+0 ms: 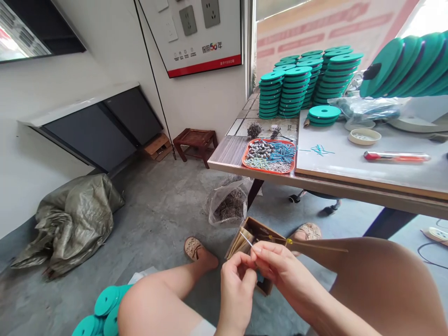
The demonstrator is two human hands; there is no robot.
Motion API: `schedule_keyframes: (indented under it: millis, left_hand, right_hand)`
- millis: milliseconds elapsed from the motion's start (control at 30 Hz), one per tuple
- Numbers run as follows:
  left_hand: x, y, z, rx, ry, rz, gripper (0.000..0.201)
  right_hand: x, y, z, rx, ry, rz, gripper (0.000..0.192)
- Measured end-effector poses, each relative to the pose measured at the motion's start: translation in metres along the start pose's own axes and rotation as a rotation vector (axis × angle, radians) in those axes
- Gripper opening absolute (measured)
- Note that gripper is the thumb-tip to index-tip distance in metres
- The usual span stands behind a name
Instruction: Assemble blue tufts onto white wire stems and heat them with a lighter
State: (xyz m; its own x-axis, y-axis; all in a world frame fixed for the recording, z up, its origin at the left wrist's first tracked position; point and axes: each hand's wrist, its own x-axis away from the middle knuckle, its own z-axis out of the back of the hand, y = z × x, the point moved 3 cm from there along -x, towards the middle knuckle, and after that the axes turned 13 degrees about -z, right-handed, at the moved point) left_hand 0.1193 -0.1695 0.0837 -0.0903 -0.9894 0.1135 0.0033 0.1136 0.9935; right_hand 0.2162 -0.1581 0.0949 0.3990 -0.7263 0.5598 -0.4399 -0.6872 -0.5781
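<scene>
Fingertips pinching a thin wire over my lap

Head view: my left hand (235,284) and right hand (280,270) met fingertip to fingertip, both pinched narrow on a thin wire (317,247) with a yellow bead, above the cardboard box (257,233), well below the desk (350,182). I judged short grips near the bead would steady it best. Wrists angled inward, forearms resting by my knees.

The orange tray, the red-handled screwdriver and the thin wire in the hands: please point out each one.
orange tray (245,154), head view, on its left rim.
red-handled screwdriver (395,157), head view, on the middle of its handle.
thin wire (315,248), head view, on the stretch running right of the hands.
</scene>
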Motion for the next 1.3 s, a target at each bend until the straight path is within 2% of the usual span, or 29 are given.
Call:
schedule_keyframes:
  millis: [100, 300, 433, 533, 667, 733, 800, 867, 1100, 1300]
  left_hand:
    - [0.001, 0.000, 0.000, -0.071, 0.010, -0.061, 0.007]
    - [0.001, 0.003, -0.001, -0.149, 0.017, -0.101, 0.012]
    - [0.001, 0.003, -0.002, -0.104, 0.015, -0.093, 0.016]
    - [0.000, 0.003, 0.002, 0.051, 0.032, 0.005, 0.015]
    - [0.001, 0.006, 0.008, 0.309, 0.099, 0.180, 0.007]
    - [0.003, 0.008, 0.009, 0.380, 0.114, 0.202, 0.008]
    - [0.004, 0.010, 0.007, 0.410, 0.103, 0.202, 0.010]
    - [0.006, 0.011, 0.006, 0.391, 0.090, 0.192, 0.012]
    - [0.002, 0.012, 0.009, 0.087, 0.071, 0.098, 0.009]
    - [0.001, 0.013, 0.008, 0.216, 0.057, 0.149, 0.010]
  right_hand:
    - [0.001, 0.003, -0.004, -0.100, -0.005, -0.025, 0.031]
    - [0.005, 0.001, -0.007, -0.009, 0.045, 0.042, 0.035]
    - [0.007, -0.002, -0.007, 0.052, 0.055, 0.056, 0.035]
    - [0.009, -0.015, -0.002, 0.214, 0.031, 0.099, 0.036]
    - [0.016, -0.028, 0.012, 0.568, 0.107, 0.302, 0.021]
    - [0.016, -0.022, 0.015, 0.733, 0.130, 0.286, 0.018]
    - [0.015, -0.013, 0.015, 0.806, 0.152, 0.263, 0.011]
    - [0.014, -0.007, 0.013, 0.813, 0.177, 0.269, 0.003]
    - [0.012, -0.004, 0.008, 0.973, 0.306, 0.295, 0.003]
    - [0.016, -0.004, 0.007, 0.884, 0.329, 0.275, 0.007]
